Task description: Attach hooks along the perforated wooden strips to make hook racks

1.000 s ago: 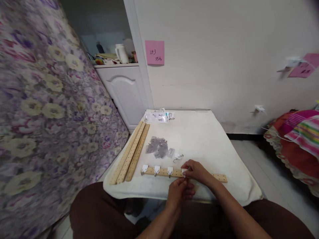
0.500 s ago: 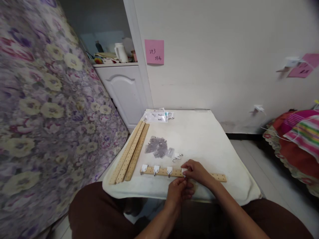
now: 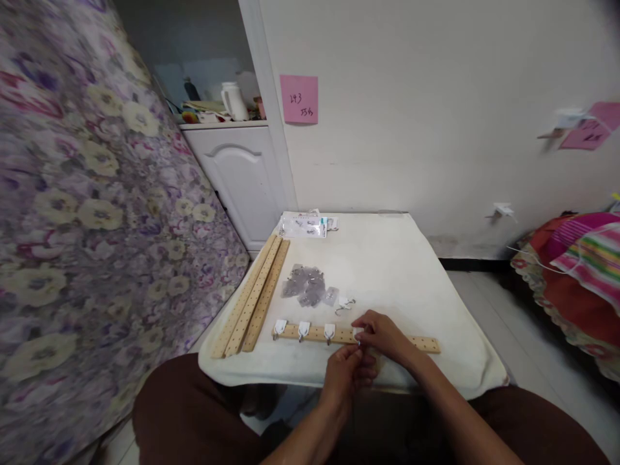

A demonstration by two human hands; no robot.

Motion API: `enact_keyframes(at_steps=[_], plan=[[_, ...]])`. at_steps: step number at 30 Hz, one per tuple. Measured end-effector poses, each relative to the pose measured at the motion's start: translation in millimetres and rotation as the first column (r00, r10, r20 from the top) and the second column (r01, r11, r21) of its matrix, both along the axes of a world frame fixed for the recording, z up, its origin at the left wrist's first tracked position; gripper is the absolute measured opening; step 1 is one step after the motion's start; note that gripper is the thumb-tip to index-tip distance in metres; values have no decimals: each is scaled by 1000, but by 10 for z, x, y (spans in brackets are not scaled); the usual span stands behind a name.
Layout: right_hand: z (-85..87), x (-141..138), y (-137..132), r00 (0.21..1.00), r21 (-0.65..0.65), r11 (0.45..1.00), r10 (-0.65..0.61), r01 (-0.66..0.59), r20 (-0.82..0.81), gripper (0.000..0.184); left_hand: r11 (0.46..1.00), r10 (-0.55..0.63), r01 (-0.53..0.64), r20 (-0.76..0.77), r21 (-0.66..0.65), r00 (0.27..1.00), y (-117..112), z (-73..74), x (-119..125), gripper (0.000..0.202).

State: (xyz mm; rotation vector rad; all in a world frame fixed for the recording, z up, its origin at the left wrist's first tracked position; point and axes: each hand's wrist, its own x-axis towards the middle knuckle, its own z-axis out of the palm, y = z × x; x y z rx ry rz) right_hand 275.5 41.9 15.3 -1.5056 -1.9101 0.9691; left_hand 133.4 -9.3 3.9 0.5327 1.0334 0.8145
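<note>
A perforated wooden strip (image 3: 317, 333) lies crosswise near the table's front edge. Three white hooks with metal prongs sit along its left part; one is the middle hook (image 3: 304, 330). My right hand (image 3: 382, 334) rests over the strip, thumb and fingers closed on another white hook (image 3: 358, 331) at the strip. Just below, my left hand (image 3: 343, 369) has its fingers curled together at that hook's metal prong, off the strip's near side. Its fingertips partly hide the prong. Behind the strip lie loose white hooks (image 3: 345, 303).
Small grey-clear packets (image 3: 310, 287) are piled mid-table. More perforated strips (image 3: 254, 300) lie lengthwise at the left. Clear hook packaging (image 3: 303, 226) is at the back left. A floral curtain (image 3: 106, 213) hangs left, and a wall (image 3: 363, 148) stands behind the table.
</note>
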Motion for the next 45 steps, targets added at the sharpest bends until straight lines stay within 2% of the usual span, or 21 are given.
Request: enact_keyframes(at_steps=[7,18,22,27,45], plan=[[5,-9,-3,1000,8,1000,-10,10,7,28,1000,9,-9,14,13,1000,3,-17,8,28],[-20,2,6,998,19,1000,-9,7,57,28,999,35,-35,-4,-9,999,-8,98,28,26],[24,2,2,999,49,999,14,-16,50,24,1000,30,-30,3,-8,1000,0,89,27,26],[33,1,17,998,81,996,20,-25,61,28,999,29,-29,-10,-15,1000,5,71,30,25],[-4,-29,31,997,1,997,-75,75,1,22,999,40,-41,-44,-18,998,5,93,50,23]])
